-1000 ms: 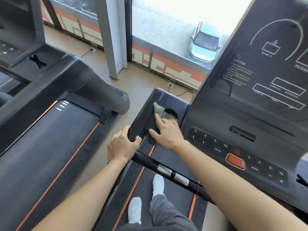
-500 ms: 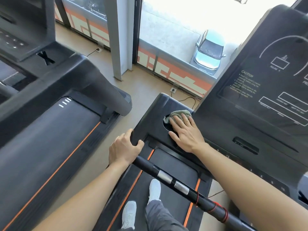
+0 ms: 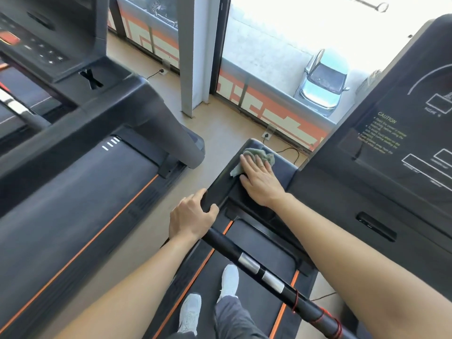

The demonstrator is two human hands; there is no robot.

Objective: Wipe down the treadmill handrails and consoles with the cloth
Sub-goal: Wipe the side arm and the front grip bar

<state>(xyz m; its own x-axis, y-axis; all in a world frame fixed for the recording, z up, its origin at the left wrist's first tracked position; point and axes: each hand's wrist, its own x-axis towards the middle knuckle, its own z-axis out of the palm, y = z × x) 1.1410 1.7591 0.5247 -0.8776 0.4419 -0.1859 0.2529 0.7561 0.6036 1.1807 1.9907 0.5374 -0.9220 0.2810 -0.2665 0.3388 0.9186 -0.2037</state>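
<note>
Right hand [image 3: 260, 178] lies flat, fingers straight and together, pressing the cloth [image 3: 265, 155] onto the tray [image 3: 285, 168] at the console's [image 3: 391, 155] left side; nothing is pinched. The cloth sits bunched at the tray's far end, mostly ahead of the fingertips, with one corner poking out on the left. Left hand [image 3: 193, 216] is curled round the tray's near corner, thumb on top, bracing where the bar [image 3: 256, 267] joins. Likely risks: with only flat pressure holding it, the crumpled cloth could skid out from under the palm and drop over the far edge to the floor [image 3: 220, 133]. A wad wipes a narrow track, so patches of tray may get missed. Shoes [image 3: 190, 311] stand on the belt [image 3: 259, 250]; when wiping reaches the console, a pressed key might start it, if the machine is powered, which cannot be told. The left hand covers its own corner, so that spot probably goes unwiped unless the grip shifts.
</note>
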